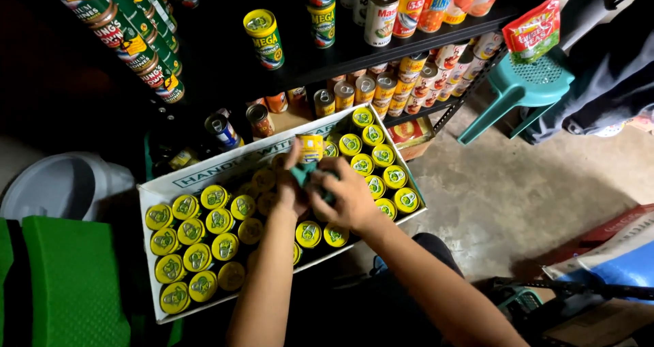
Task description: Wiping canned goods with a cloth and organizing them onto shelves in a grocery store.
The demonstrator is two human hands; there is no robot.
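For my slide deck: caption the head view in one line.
Both hands, left hand and right hand, lift a can from a box of yellow-topped cans below stocked shelves.

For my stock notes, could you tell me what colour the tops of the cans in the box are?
Yellow, on the cans in the box; head view.

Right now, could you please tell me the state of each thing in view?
Box: open, nearly full of upright yellow-lidded cans.
Lifted can: out of the box, held by both hands.
Left hand: gripping the can.
Right hand: gripping the can.
Shelf: stocked with cans.
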